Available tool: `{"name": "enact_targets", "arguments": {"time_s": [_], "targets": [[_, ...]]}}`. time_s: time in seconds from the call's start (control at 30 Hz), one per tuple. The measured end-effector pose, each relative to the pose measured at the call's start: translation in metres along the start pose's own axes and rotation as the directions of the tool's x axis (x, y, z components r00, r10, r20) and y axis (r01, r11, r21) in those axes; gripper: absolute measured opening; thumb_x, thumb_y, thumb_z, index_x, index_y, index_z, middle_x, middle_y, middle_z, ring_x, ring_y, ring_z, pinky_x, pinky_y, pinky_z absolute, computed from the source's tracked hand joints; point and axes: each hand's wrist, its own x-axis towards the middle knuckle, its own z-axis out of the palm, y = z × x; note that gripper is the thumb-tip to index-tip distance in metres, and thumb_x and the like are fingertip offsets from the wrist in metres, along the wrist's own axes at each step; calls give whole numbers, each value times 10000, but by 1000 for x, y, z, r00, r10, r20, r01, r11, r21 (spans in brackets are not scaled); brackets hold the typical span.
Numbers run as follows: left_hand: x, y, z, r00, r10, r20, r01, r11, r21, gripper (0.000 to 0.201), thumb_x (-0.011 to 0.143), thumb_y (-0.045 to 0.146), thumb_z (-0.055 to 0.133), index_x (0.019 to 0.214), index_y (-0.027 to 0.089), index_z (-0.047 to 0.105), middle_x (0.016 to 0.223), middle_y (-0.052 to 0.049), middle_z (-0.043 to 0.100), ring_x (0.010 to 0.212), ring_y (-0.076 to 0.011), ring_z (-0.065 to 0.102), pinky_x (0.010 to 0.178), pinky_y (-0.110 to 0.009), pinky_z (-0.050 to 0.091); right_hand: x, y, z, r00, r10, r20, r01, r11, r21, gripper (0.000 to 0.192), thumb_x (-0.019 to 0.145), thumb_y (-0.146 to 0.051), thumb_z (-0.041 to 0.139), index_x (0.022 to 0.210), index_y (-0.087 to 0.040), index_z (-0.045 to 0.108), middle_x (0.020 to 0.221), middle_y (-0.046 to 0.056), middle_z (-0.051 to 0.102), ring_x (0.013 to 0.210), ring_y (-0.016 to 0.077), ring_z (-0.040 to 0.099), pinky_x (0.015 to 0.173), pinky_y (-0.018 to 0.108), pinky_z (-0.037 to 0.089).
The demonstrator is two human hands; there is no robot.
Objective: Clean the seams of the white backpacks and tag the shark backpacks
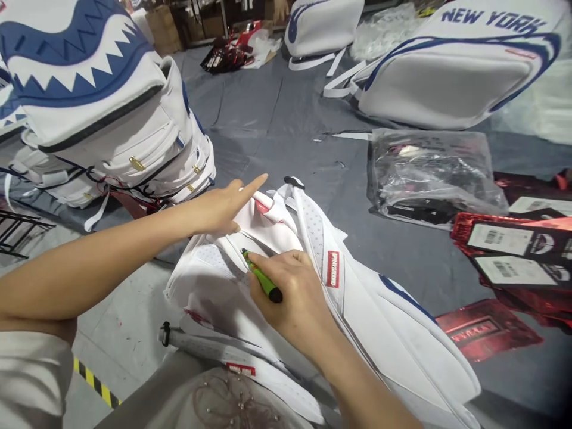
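Observation:
A white backpack [384, 322] lies on its side in front of me, its perforated shoulder straps showing small red labels. My left hand [223, 208] rests on the upper edge of the bag, with the index finger stretched out and the thumb apart; its other fingers are partly hidden. In my right hand [295, 292] is a slim green tool [263, 282] with black ends, gripped between thumb and fingers. Its front end points into a fold of the white fabric near my left thumb. What that end touches is too small to tell.
Stacked white-and-blue backpacks [89, 107] stand at the left. More white bags, one lettered NEW YORK [447, 71], sit at the back right of the grey-covered table [268, 119]. A clear plastic bag [433, 173] and red tagged packets [513, 256] lie at the right.

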Motion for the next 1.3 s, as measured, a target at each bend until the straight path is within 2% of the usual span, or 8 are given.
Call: {"name": "enact_targets", "arguments": {"time_s": [0.37,0.53,0.67,0.73,0.83,0.97,1.13,1.3], "targets": [[10,1,5,1000,-15,-27,14,999,-42,1103,796,278,653,1547,300,-155,1501,-156,353,1209,-286,581,867,-313,468,13,21,-6,993,82,89,-73,992,-103,218,905,-220,575,1061,-183,723,712,32,699,665,184,621,794,350,382],[13,9,5,995,-95,-24,95,995,-38,1075,813,291,644,1559,271,-130,1514,-165,365,1169,-281,610,809,-305,483,17,34,-7,995,85,56,-75,984,-161,247,917,-256,549,1082,-200,722,701,29,710,648,193,632,794,372,418],[14,7,11,995,-88,-37,87,995,-40,1042,831,271,625,1563,286,-116,1563,-168,306,1213,-289,588,880,-342,488,17,39,-6,991,126,52,-119,985,-122,267,912,-274,556,1114,-205,716,758,34,735,707,209,664,818,393,433],[15,5,15,996,-55,-72,53,998,-34,1045,836,250,637,1564,277,-112,1617,-183,197,1345,-315,479,984,-381,454,18,40,-6,989,143,44,-138,986,-89,275,916,-288,561,1130,-209,715,798,38,751,735,219,673,823,399,434],[20,6,21,992,15,-128,-15,1000,-1,1162,797,282,729,1555,270,-152,1655,-201,-5,1509,-374,174,1119,-503,337,20,40,-5,987,154,42,-153,988,-30,275,924,-299,567,1144,-221,713,855,31,769,762,221,682,831,403,429],[28,15,24,978,119,-170,-102,989,105,1275,725,303,815,1553,299,-154,1655,-173,-115,1521,-420,-58,1142,-664,192,21,41,-2,989,146,38,-146,989,9,277,909,-286,594,1148,-211,712,935,37,779,792,221,693,843,413,430],[32,21,23,982,126,-139,-117,990,75,1078,796,144,680,1572,291,-54,1665,-168,-21,1474,-367,211,1055,-526,407,18,40,-2,984,175,-3,-175,984,-23,286,914,-304,584,1153,-215,713,1008,42,778,847,243,703,852,431,458],[31,15,23,983,134,-125,-132,991,20,1029,798,76,599,1570,319,-37,1670,-138,-16,1439,-329,253,1031,-491,419,15,40,-9,979,204,9,-203,978,-42,280,908,-315,577,1126,-225,728,998,41,779,847,252,709,839,430,495]]}}
